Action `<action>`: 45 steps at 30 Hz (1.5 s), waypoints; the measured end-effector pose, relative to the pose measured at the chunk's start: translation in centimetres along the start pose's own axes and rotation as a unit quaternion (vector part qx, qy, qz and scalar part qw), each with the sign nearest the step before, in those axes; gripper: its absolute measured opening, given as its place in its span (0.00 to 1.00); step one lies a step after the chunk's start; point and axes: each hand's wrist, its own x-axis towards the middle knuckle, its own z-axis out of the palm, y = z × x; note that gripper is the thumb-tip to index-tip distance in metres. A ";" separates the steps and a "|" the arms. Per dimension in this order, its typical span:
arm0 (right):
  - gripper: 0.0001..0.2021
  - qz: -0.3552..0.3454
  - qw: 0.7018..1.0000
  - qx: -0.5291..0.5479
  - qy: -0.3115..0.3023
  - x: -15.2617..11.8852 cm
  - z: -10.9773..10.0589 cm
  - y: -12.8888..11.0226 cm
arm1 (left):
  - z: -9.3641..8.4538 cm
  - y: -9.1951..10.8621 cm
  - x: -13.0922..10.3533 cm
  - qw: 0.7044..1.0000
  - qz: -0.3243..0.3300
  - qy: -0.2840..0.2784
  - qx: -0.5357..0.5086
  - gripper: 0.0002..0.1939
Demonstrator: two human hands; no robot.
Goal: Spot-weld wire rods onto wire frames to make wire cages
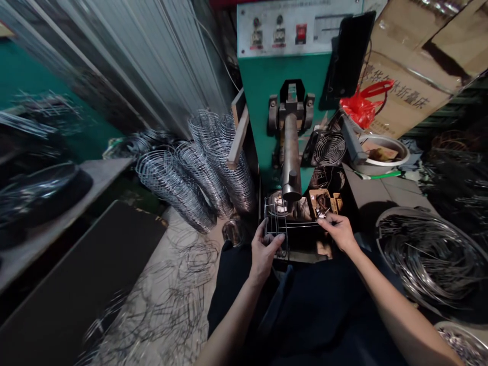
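Wire frame (280,223), light and stiff by its look, is pinched at its side edges by left hand (265,251) and right hand (339,231), fingers curled closed.

Green machine (263,81) w/ grey panel (290,25), red bag (358,109), silver wire frame (276,223), dk trousers (316,310).

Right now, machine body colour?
Green machine body, pale grey control panel on top; head view.
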 end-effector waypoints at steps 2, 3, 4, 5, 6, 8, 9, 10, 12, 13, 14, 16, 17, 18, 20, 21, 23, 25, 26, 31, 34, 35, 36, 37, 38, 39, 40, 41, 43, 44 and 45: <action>0.30 -0.002 1.000 -0.004 0.000 0.4 -0.1 0.0 | 0.2 0.1 0.4 1.000 0.001 -0.002 -0.002 0.49; 0.30 -0.005 1.000 -0.005 0.000 0.6 -0.2 -0.1 | 0.3 0.1 0.6 1.000 0.001 -0.005 -0.002 0.49; 0.30 -0.006 1.000 -0.007 -0.001 0.8 -0.3 -0.2 | 0.3 0.1 0.8 1.000 0.002 -0.007 -0.003 0.49; 0.30 -0.008 1.000 -0.009 -0.003 1.1 -0.4 -0.3 | 0.4 0.0 0.9 1.000 0.002 -0.008 -0.005 0.49; 0.30 -0.009 1.000 -0.012 -0.004 1.3 -0.4 -0.4 | 0.5 0.0 1.1 1.000 0.001 -0.009 -0.007 0.49; 0.29 -0.011 1.000 -0.018 -0.006 1.7 -0.6 -0.6 | 0.6 -0.1 1.4 1.000 0.000 -0.009 -0.009 0.49; 0.29 -0.011 1.000 -0.020 -0.006 1.8 -0.6 -0.7 | 0.6 -0.1 1.6 1.000 0.001 -0.011 -0.009 0.49; 0.30 -0.011 1.000 -0.022 -0.007 2.0 -0.7 -0.8 | 0.7 -0.2 1.7 1.000 0.004 -0.013 -0.009 0.48; 0.30 -0.010 1.000 -0.025 -0.008 2.3 -0.8 -0.9 | 0.9 -0.2 2.0 1.000 0.009 -0.017 -0.009 0.48; 0.30 -0.009 1.000 -0.026 -0.009 2.4 -0.9 -1.0 | 0.9 -0.2 2.1 1.000 0.010 -0.017 -0.010 0.48; 0.30 -0.010 1.000 -0.026 -0.010 2.5 -1.0 -1.0 | 1.0 -0.2 2.2 1.000 0.010 -0.016 -0.012 0.49; 0.30 -0.010 1.000 -0.024 -0.013 2.7 -1.1 -1.0 | 1.2 -0.2 2.5 1.000 0.007 -0.013 -0.015 0.50; 0.30 -0.010 1.000 -0.022 -0.014 2.9 -1.1 -1.0 | 1.3 -0.2 2.6 1.000 0.008 -0.013 -0.015 0.50; 0.30 -0.009 1.000 -0.021 -0.016 3.0 -1.2 -1.0 | 1.4 -0.2 2.7 1.000 0.011 -0.014 -0.015 0.50; 0.30 -0.005 1.000 -0.021 -0.018 3.2 -1.2 -1.1 | 1.5 -0.2 3.0 1.000 0.018 -0.017 -0.015 0.50; 0.30 -0.004 1.000 -0.022 -0.017 3.2 -1.2 -1.1 | 1.5 -0.3 3.1 1.000 0.021 -0.019 -0.014 0.50; 0.30 -0.004 1.000 -0.027 -0.013 3.3 -1.2 -1.3 | 1.5 -0.3 3.3 0.999 0.024 -0.021 -0.012 0.50; 0.30 -0.006 0.999 -0.034 -0.009 3.4 -1.2 -1.5 | 1.4 -0.4 3.4 0.999 0.028 -0.024 -0.009 0.49; 0.30 -0.007 0.999 -0.037 -0.009 3.4 -1.2 -1.5 | 1.4 -0.3 3.5 0.999 0.029 -0.024 -0.007 0.49; 0.29 -0.009 0.999 -0.034 -0.013 3.6 -1.6 -1.2 | 1.5 -0.2 3.6 1.000 0.019 -0.014 -0.005 0.48; 0.28 -0.008 0.999 -0.041 -0.009 3.6 -1.4 -1.2 | 1.4 0.1 3.7 1.000 0.017 -0.018 0.004 0.47; 0.28 -0.009 0.999 -0.049 -0.003 3.4 -1.2 -1.4 | 1.3 0.2 3.6 1.000 0.015 -0.024 0.013 0.47; 0.28 -0.014 0.998 -0.057 0.005 3.2 -1.1 -1.6 | 1.3 0.3 3.5 0.999 0.012 -0.027 0.025 0.46; 0.28 -0.024 0.997 -0.068 0.014 3.0 -1.0 -1.9 | 1.3 0.5 3.3 0.999 0.011 -0.023 0.038 0.45; 0.27 -0.040 0.996 -0.078 0.023 2.8 -1.0 -2.0 | 1.3 0.6 3.2 0.999 0.009 -0.016 0.051 0.45; 0.25 -0.063 0.994 -0.089 0.030 2.7 -1.3 -1.9 | 1.4 0.7 3.1 0.998 0.013 0.000 0.066 0.44; 0.23 -0.086 0.990 -0.109 0.038 2.6 -2.0 -1.5 | 1.5 0.7 3.2 0.997 0.018 0.011 0.078 0.42; 0.21 -0.097 0.984 -0.144 0.045 2.6 -3.1 -0.8 | 1.6 0.6 3.3 0.996 0.021 0.020 0.085 0.41; 0.18 -0.041 0.957 -0.282 0.058 2.0 -6.6 1.3 | 1.8 0.4 3.8 0.995 0.020 0.027 0.091 0.39; 0.16 0.017 0.932 -0.357 0.065 1.3 -8.8 2.6 | 1.8 0.2 4.0 0.995 0.019 0.028 0.094 0.39; 0.15 0.087 0.898 -0.426 0.070 0.3 -11.1 4.0 | 1.8 -0.1 4.1 0.995 0.018 0.028 0.097 0.38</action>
